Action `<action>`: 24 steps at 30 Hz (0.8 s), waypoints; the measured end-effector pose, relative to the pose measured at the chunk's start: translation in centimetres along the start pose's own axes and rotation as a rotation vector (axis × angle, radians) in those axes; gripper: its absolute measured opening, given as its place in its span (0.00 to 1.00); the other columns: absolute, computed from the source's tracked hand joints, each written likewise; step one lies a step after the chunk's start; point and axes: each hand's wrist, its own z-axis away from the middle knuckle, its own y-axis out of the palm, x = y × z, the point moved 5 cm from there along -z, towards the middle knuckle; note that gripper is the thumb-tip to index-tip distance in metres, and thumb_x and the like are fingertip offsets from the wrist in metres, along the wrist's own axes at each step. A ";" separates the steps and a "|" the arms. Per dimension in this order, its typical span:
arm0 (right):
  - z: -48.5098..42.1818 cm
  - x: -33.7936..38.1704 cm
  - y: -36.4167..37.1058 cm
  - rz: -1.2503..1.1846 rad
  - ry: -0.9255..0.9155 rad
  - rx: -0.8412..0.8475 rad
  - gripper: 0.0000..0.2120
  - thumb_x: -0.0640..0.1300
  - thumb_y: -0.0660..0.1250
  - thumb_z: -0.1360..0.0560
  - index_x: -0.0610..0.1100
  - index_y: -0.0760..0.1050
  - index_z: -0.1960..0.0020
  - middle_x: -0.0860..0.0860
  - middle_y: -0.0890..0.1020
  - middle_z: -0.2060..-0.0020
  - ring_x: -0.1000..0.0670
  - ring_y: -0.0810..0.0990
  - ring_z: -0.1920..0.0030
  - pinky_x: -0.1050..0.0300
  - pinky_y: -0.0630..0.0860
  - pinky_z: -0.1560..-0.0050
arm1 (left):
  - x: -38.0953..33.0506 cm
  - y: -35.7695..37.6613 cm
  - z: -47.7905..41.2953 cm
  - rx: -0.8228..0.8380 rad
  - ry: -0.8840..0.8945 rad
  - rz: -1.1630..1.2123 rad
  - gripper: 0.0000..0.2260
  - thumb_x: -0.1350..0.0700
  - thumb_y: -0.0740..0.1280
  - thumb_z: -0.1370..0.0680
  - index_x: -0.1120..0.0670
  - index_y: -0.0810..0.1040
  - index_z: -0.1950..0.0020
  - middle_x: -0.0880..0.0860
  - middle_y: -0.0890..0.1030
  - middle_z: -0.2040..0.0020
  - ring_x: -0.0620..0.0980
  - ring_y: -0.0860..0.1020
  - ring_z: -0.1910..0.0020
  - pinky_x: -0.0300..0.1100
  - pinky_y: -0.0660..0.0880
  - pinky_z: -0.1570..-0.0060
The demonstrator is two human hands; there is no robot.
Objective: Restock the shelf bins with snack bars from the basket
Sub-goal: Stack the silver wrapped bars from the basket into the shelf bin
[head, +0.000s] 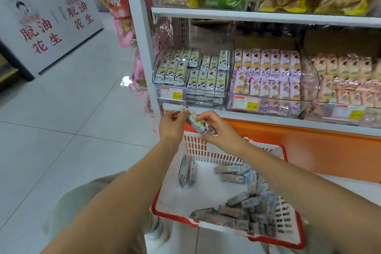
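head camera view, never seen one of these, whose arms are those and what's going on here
The camera sits on a person's head and looks down, so the two bare arms are their own. The left hand and right hand together hold a small bundle of pale green wrapped snack bars above a white plastic basket with a red rim. More wrapped bars lie loose inside it. Ahead, on a white shelf, a clear plastic bin holds matching bars.
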 end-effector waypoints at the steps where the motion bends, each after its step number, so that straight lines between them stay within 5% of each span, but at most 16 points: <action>1: -0.3 0.8 -0.3 0.011 -0.029 -0.030 0.17 0.34 0.68 0.25 0.49 0.71 0.41 0.54 0.75 0.41 0.55 0.74 0.37 0.49 0.74 0.37 | -0.9 -0.1 -0.1 0.004 0.023 -0.015 0.16 0.49 0.67 0.22 0.61 0.78 0.42 0.56 0.82 0.53 0.48 0.78 0.62 0.38 0.71 0.62; 6: -2.8 4.0 -3.0 0.102 -0.063 -0.255 0.13 0.39 0.65 0.22 0.55 0.72 0.44 0.46 0.80 0.44 0.35 0.77 0.45 0.36 0.76 0.46 | -5.2 -0.8 -1.4 0.000 0.236 -0.237 0.18 0.49 0.60 0.18 0.57 0.72 0.31 0.54 0.78 0.39 0.52 0.75 0.40 0.39 0.68 0.44; 11: -6.8 5.9 -5.8 0.265 -0.032 -0.540 0.10 0.42 0.67 0.23 0.50 0.73 0.42 0.48 0.82 0.47 0.43 0.81 0.51 0.43 0.79 0.55 | -8.0 -1.3 -3.3 -0.042 0.530 -0.648 0.19 0.57 0.62 0.20 0.55 0.69 0.28 0.55 0.70 0.30 0.55 0.65 0.30 0.49 0.62 0.31; 16: -11.3 5.4 -6.4 0.463 -0.008 -0.593 0.10 0.43 0.67 0.23 0.46 0.74 0.42 0.51 0.74 0.74 0.52 0.69 0.76 0.57 0.61 0.75 | -8.1 -0.2 -5.4 0.003 0.638 -0.987 0.25 0.50 0.59 0.18 0.52 0.58 0.22 0.53 0.57 0.21 0.54 0.51 0.22 0.48 0.48 0.25; 24: -13.7 4.4 -4.7 0.622 0.012 -0.544 0.13 0.48 0.65 0.22 0.43 0.73 0.40 0.47 0.81 0.60 0.47 0.74 0.67 0.56 0.66 0.66 | -6.3 0.4 -7.4 0.029 0.708 -1.085 0.26 0.52 0.57 0.18 0.52 0.54 0.21 0.53 0.51 0.20 0.54 0.46 0.21 0.50 0.43 0.24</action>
